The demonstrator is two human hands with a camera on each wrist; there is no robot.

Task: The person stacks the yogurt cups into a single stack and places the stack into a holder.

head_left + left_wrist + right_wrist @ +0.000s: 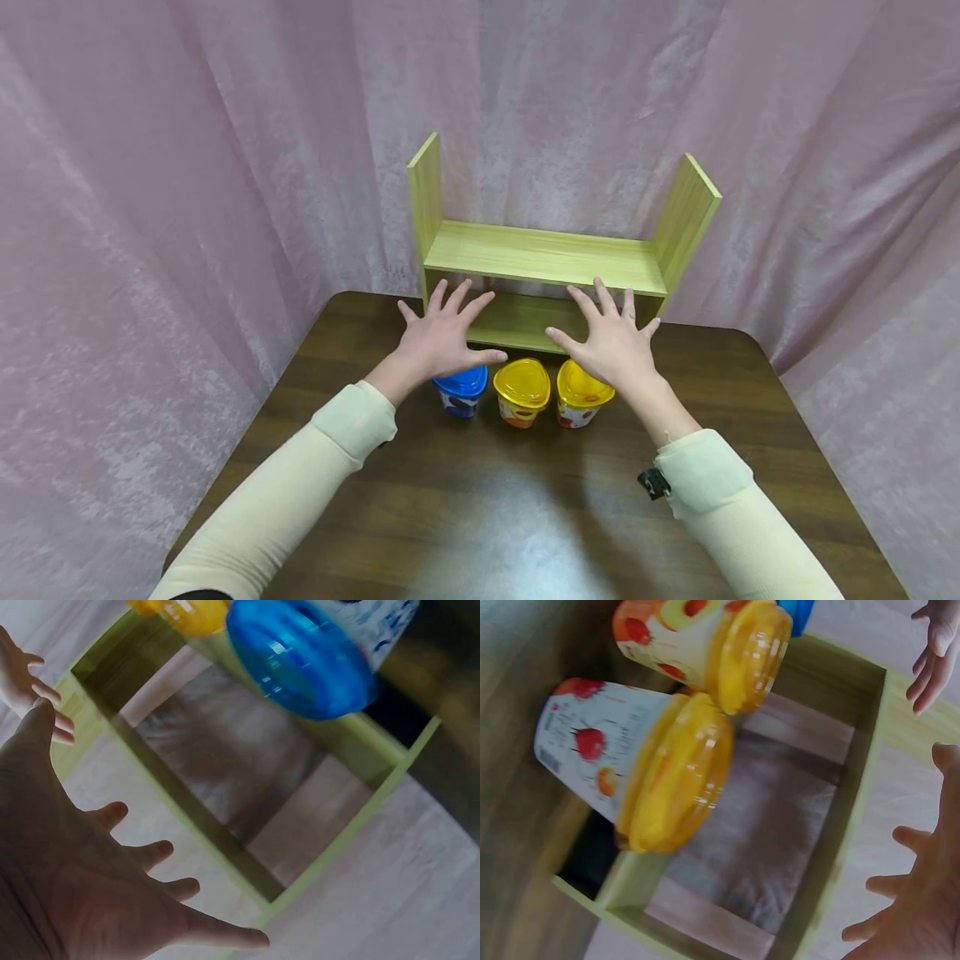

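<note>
My left hand is held up with its fingers spread, overlapping the cup with a blue lid in the head view. Opposite it, my right hand also has fingers splayed, nearest to the right cup with a yellow lid. Between the two stands another yellow-lidded cup. Neither hand holds anything. In the right wrist view, fruit pictures show on the white side of the right cup. The left wrist view has the blue lid beyond my open palm.
Behind the cups stands a pale wooden shelf with two raised side panels and a lower board. It sits near the back of a dark brown wooden table. Pink curtains hang behind and at both sides.
</note>
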